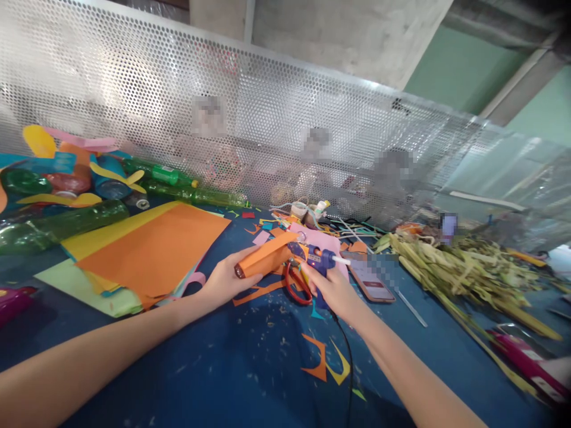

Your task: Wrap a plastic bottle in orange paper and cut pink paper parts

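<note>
Head camera view: at the left edge of the desk (178, 368) lies a magenta object (15, 304), cut off by the frame. Beyond it, towards the far left corner, a large green bottle (66, 227) rests beside bottles dressed in coloured paper (74, 166). Next comes a stack of paper sheets (160, 255), orange on top, left of the desk's middle. The left hand (229, 278) is clamped around an orange roll (265, 257), held above the middle of the desk and tilted up to the right, its near end brown. A red loop (298, 292) shows just below. The right hand (334, 288) is closed on the handle of a blue glue gun (314, 255), whose nozzle is at the roll's right end; whether they touch, I cannot tell. Paper scraps (317, 358) lie towards the near edge, beside a black cord (349, 356). Right of the hand are a phone (375, 282), a clear stick (413, 308) and, reaching towards the right edge, a heap of dry husks (468, 273).
</note>
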